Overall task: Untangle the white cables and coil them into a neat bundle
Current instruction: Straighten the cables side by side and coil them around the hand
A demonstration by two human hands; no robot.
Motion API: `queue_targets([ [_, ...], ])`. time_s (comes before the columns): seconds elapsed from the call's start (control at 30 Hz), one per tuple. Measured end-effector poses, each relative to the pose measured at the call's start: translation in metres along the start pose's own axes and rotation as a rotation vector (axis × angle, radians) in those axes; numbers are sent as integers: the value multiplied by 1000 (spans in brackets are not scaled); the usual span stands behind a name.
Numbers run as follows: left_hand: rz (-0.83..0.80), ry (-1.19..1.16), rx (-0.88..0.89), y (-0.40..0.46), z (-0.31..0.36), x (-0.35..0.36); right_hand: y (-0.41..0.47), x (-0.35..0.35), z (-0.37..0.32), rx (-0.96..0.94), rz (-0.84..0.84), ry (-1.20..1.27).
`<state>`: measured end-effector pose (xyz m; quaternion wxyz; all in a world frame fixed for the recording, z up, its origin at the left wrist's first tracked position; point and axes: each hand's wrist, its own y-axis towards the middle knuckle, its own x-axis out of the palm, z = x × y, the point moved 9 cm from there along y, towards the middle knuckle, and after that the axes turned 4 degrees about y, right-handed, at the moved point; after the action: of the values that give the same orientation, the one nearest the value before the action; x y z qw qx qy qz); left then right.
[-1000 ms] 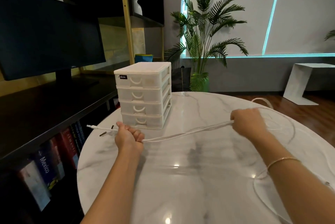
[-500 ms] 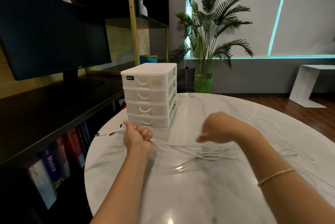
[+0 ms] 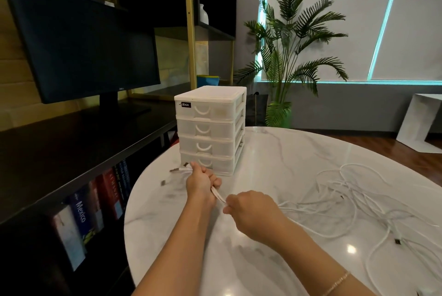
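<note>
Round and marble-patterned, the white table (image 3: 275, 164) fills the lower middle of what we see, with a dark shelving unit (image 3: 59, 152) along its left side and a potted palm (image 3: 294, 56) behind it by the wall. On the shelf top stands a black monitor (image 3: 83, 49), and a row of books (image 3: 95, 204) sits in the shelf below. We see a white four-drawer organiser (image 3: 210, 128) standing upright near the table's far left edge.

Our left hand (image 3: 201, 184) is curled into a fist just in front of the organiser's bottom drawer, clamped around a bunch of white cables (image 3: 358, 202). Several plug ends (image 3: 175, 170) stick out past the left side of that fist, over the table edge. A short stretch of cable runs from the fist down and right to our right hand (image 3: 253, 212), which is closed on the same bunch; the two hands are near each other but not touching. We wear a thin bracelet (image 3: 336, 282) on the right wrist.

From the right hand the cables spill out to the right, lying in loose, overlapping loops across the right half of the table. One connector (image 3: 397, 241) lies among the loops near the right edge. We cannot tell how many separate cables there are.
</note>
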<state>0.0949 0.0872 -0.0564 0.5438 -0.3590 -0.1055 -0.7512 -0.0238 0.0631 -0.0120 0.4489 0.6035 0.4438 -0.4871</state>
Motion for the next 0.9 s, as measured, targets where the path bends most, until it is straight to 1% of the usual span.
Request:
queue_targets([
  [0.07, -2, -35, -58, 3, -2, 0, -4, -1, -4, -63, 6, -39],
  [0.1, -5, -53, -80, 4, -3, -1, -4, -1, 0, -59, 18, -45],
  [0.13, -14, -76, -101, 4, -4, -2, -4, -3, 8, -31, 38, -47],
  [0.2, -54, -100, -150, 4, -9, 0, -1, -7, 34, 95, 93, -18],
  [0.27, -121, -74, -205, 0, -15, 8, -1, -10, 58, 220, 130, 24],
  [0.3, -157, -63, -231, -1, -19, 13, 0, -9, 65, 257, 137, 31],
  [0.37, -191, -63, -269, -1, -25, 17, 0, -5, 70, 272, 114, 18],
  [0.43, -182, -67, -262, 2, -24, 13, -2, 5, 60, 240, 23, 5],
  [0.53, -115, -33, -184, 12, -15, 1, -9, 16, 23, 104, -110, 6],
  [0.63, -98, 8, -181, 10, -17, 0, -18, 8, -7, -3, -115, 22],
  [0.73, -90, 22, -193, 8, -22, 2, -23, 2, -11, -24, -117, 48],
  [0.8, -58, -22, -188, 11, -18, -3, -21, 1, 2, 23, -130, 80],
  [0.83, -53, -66, -194, 13, -17, -5, -19, 0, 16, 76, -125, 87],
  [0.9, -101, -164, -234, 13, -18, -1, -18, -5, 51, 218, -86, 119],
])
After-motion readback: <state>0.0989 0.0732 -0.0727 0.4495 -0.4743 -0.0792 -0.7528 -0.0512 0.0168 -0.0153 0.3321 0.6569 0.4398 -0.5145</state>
